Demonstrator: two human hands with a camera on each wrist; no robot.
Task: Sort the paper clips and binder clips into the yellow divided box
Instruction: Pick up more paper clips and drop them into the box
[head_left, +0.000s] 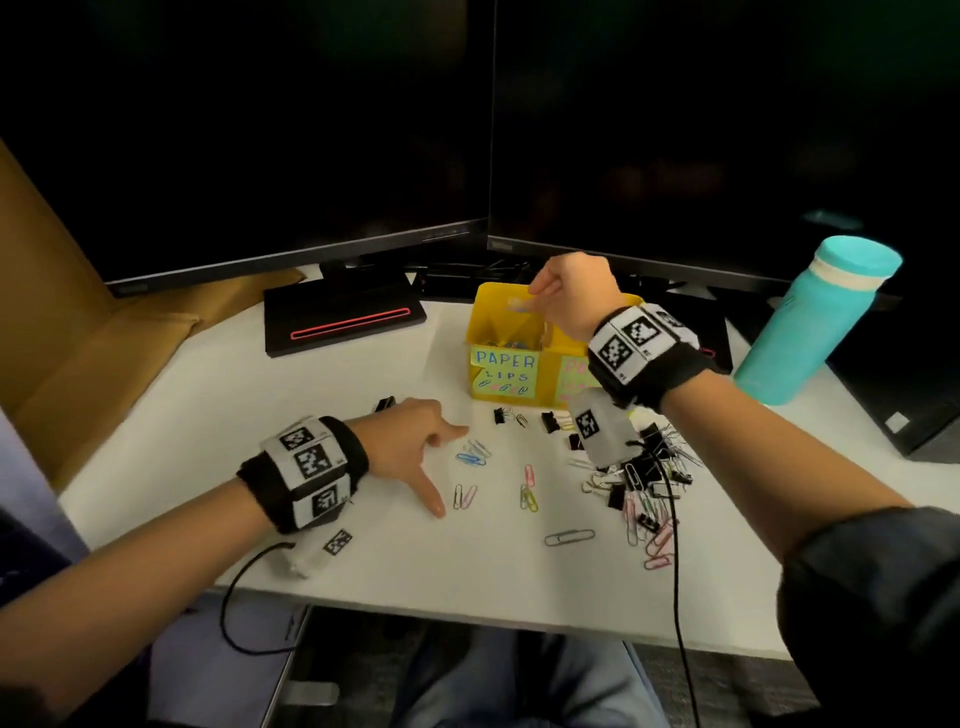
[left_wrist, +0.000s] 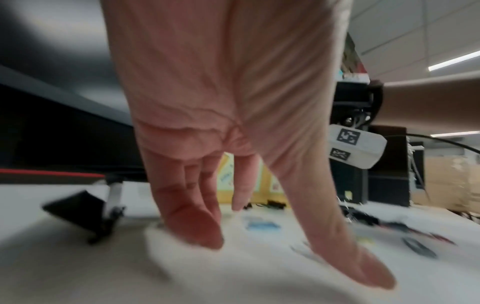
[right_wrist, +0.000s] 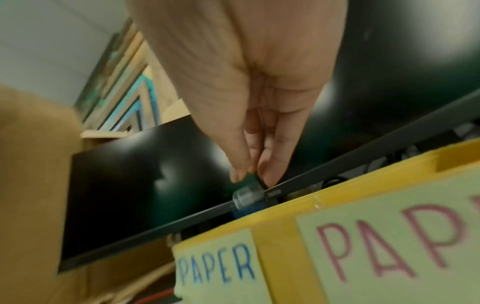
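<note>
Nearest to me, one large silver paper clip (head_left: 569, 537) lies alone on the white worktop (head_left: 363, 561). To its right sits the mixed pile (head_left: 641, 480) of paper clips and black binder clips, unsorted, partly behind my right forearm.

My left hand (head_left: 410, 441) rests on the worktop left of centre. Its fingers (left_wrist: 192, 224) are spread and straight, tips touching the surface, and they hold nothing. Just beside the thumb lies a pair of paper clips (head_left: 465, 496); near the index finger lies a small blue and pale cluster (head_left: 474, 453). A pink clip (head_left: 529, 475) and a green and yellow pair (head_left: 528, 498) lie between this hand and the pile. A black binder clip (left_wrist: 83, 214) sits just behind the hand.

Farther out, two small binder clips (head_left: 501, 415) (head_left: 549, 422) lie in front of the yellow divided box (head_left: 480, 332). The box's left front label (head_left: 503, 375) reads PAPER in blue; the right label (right_wrist: 394, 242) starts with PAP in pink. Paper clips already lie in the left compartment.

My right hand (head_left: 571, 296) hangs above the box's rear. Its fingers (right_wrist: 241, 160) are closed in a pinch on a small object (right_wrist: 248, 195), pale with blue at its lower edge; blur prevents identification.

Behind the box stand two dark monitors (head_left: 260, 130). A teal bottle (head_left: 815, 322) stands upright at far right.
</note>
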